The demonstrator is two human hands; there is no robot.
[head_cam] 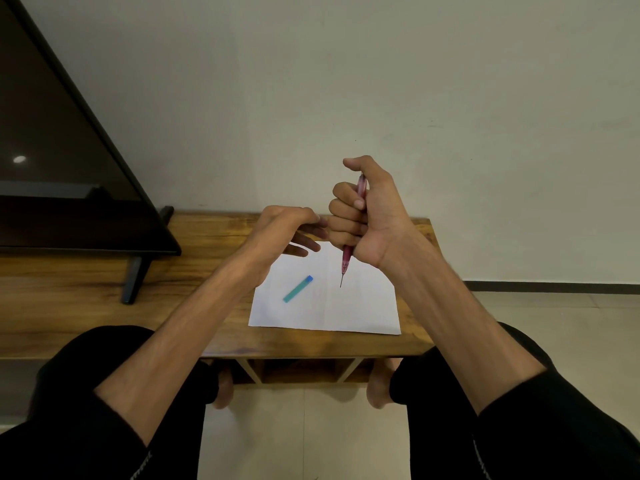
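Pencil near-vertical in right hand, tip down twd paper.

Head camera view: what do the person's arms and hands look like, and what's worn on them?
The left forearm and right forearm are bare. The left sleeve and right sleeve are black and end near the elbows, each with a pale stitched seam. The left hand and right hand show no gloves, rings or watch.
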